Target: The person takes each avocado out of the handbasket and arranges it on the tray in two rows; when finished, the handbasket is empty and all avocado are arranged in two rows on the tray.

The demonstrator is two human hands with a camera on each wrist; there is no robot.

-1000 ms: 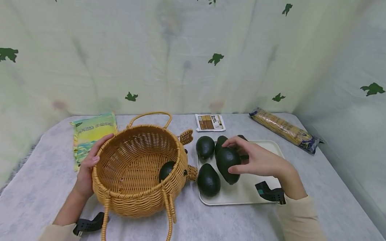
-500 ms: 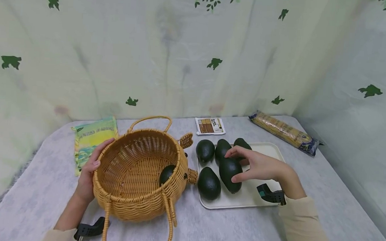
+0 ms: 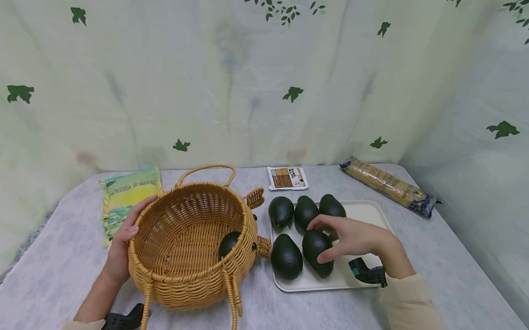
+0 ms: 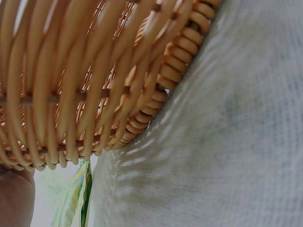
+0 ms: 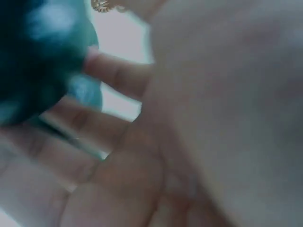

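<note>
My left hand (image 3: 121, 244) holds the left side of a wicker basket (image 3: 186, 290), thumb at the rim. The basket's open top is tilted toward the head camera, with one dark green avocado (image 3: 228, 244) against its right inner wall. My right hand (image 3: 361, 238) grips another avocado (image 3: 317, 252) between thumb and fingers, at the front of a white tray (image 3: 361, 210). In the right wrist view this avocado (image 5: 38, 56) is large and blurred between the fingers. Several more avocados lie on the tray, one (image 3: 286, 257) just left of the held one.
A yellow-green packet (image 3: 130, 190) lies behind my left hand. At the back are a small brown-and-white packet (image 3: 287, 178) and a long bag of noodles (image 3: 386, 185). The basket's handle (image 3: 233, 308) hangs toward the front. Curtains enclose the table's back and right sides.
My right hand has lowered the avocado toward the front of the tray, uncovering the avocados behind it. The left hand and basket keep their place; the head view has tilted slightly upward.
</note>
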